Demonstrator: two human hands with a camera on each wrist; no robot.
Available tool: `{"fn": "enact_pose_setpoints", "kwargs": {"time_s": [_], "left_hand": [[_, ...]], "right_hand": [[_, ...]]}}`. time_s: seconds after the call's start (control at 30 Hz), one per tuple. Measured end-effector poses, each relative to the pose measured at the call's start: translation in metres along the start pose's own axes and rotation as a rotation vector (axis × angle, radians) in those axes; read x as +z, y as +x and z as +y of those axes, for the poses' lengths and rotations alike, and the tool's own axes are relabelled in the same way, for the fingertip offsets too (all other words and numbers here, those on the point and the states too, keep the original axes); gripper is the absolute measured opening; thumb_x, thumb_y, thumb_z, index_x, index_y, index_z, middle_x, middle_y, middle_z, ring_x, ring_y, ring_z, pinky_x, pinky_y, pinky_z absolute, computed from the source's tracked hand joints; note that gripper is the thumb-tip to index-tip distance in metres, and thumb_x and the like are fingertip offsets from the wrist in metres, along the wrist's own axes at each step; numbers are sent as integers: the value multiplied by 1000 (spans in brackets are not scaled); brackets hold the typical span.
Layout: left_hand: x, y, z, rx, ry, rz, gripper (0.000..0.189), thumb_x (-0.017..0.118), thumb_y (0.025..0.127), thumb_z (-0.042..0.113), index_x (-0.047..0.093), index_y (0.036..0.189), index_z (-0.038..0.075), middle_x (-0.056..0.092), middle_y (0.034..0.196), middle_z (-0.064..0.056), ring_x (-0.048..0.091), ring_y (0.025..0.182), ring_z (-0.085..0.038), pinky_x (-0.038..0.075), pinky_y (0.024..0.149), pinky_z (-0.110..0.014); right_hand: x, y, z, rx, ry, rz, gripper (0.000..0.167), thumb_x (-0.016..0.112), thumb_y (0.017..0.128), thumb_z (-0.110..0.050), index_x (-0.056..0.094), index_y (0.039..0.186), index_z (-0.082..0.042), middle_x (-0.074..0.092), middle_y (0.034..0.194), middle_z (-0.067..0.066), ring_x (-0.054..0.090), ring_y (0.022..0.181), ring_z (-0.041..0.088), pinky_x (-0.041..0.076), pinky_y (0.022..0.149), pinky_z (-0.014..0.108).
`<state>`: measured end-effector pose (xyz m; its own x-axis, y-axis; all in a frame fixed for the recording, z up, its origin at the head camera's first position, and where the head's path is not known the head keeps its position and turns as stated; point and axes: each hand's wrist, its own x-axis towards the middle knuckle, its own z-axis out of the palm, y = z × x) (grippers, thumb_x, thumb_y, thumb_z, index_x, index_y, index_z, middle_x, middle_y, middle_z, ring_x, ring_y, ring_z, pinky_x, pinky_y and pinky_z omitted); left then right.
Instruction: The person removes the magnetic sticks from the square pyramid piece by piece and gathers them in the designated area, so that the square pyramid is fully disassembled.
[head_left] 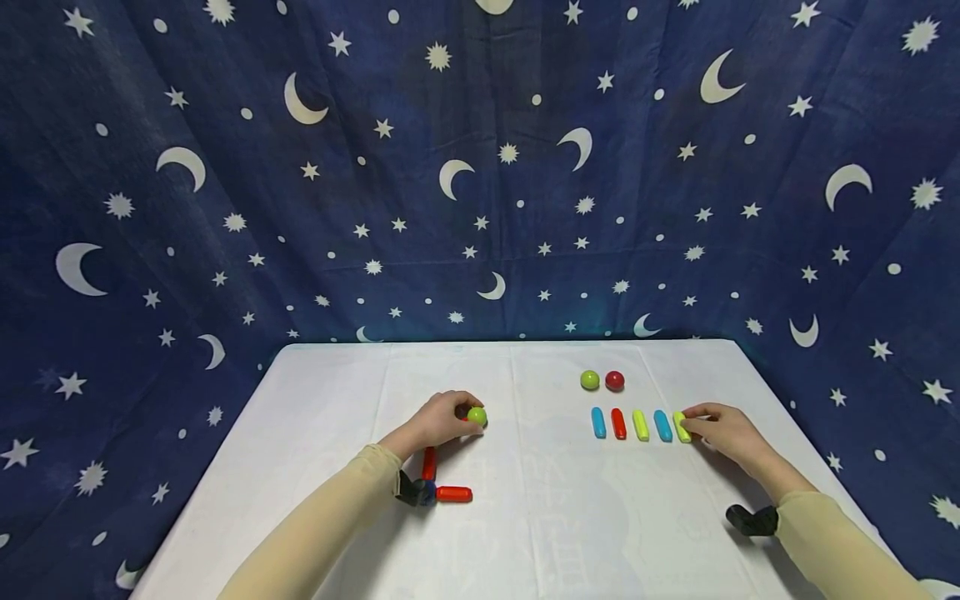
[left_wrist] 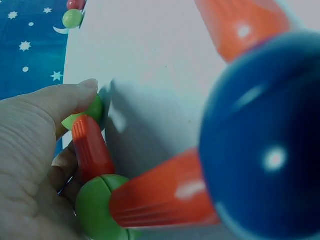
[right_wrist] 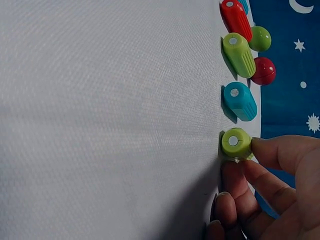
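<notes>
My left hand (head_left: 442, 418) pinches a green ball (head_left: 477, 415) at one end of a joined chain of rods and balls. In the left wrist view a short red rod (left_wrist: 92, 147) runs from that ball to a second green ball (left_wrist: 95, 207). Another red rod (left_wrist: 165, 195) links this one to a large-looking blue ball (left_wrist: 265, 135), from which a further red rod (head_left: 454, 494) sticks out. Over on the right, my right hand (head_left: 727, 429) pinches a yellow-green rod (right_wrist: 237, 142) between thumb and fingers, at the right end of a row of rods.
Left of the pinched rod lie a blue rod (head_left: 663, 426), a yellow-green rod (head_left: 641, 425), a red rod (head_left: 618, 423) and another blue rod (head_left: 598, 422). Behind them sit a loose green ball (head_left: 590, 380) and a red ball (head_left: 615, 381). A starry blue cloth (head_left: 510, 208) hangs behind the white table (head_left: 555, 517).
</notes>
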<state>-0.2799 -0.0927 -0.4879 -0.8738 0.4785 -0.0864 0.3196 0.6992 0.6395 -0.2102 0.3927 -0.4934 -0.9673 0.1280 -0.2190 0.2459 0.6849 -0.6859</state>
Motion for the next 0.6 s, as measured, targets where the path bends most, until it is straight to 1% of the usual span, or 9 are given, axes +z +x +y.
{"fn": "enact_pose_setpoints", "kwargs": {"time_s": [0.23,0.3,0.37,0.43,0.5,0.6], "left_hand": [[-2,-1,-2,29,7,2,42,82,88,23,70,127,12,67,108,1,57,98,-18,48,91,-39],[-2,-2,-3,31,4,1,46,82,88,23,68,130,11,67,109,0,58,99,-18,48,91,-39],[-2,-2,-5,19,-7,-1,48,82,88,23,67,132,10,67,109,0,58,97,-17,49,90,-37],[-2,-3,-6,2,-24,5,49,83,88,23,65,130,7,66,105,0,58,93,-16,50,85,-35],[-2,-4,-7,-25,-49,12,46,84,87,24,65,125,7,64,101,0,56,88,-16,49,82,-33],[-3,-6,-9,-44,-67,22,37,83,88,24,65,117,8,62,96,1,55,86,-15,49,80,-32]], "right_hand": [[0,2,-1,28,-7,-6,53,61,101,-33,56,133,9,64,113,22,57,99,32,48,73,35],[0,2,-1,40,-9,-5,55,60,102,-34,55,135,10,64,113,22,58,100,32,48,72,34],[-1,3,-1,48,-10,5,58,58,103,-37,53,136,10,64,112,22,58,99,32,48,72,35],[-3,3,-2,55,-9,27,60,55,104,-40,52,138,10,63,115,25,58,100,34,49,73,37],[-5,1,-6,44,-5,60,63,52,105,-43,51,139,10,61,120,27,58,102,36,49,76,41],[-6,-3,-20,-12,13,118,64,49,107,-46,51,140,8,57,129,31,57,109,40,49,82,48]]}}
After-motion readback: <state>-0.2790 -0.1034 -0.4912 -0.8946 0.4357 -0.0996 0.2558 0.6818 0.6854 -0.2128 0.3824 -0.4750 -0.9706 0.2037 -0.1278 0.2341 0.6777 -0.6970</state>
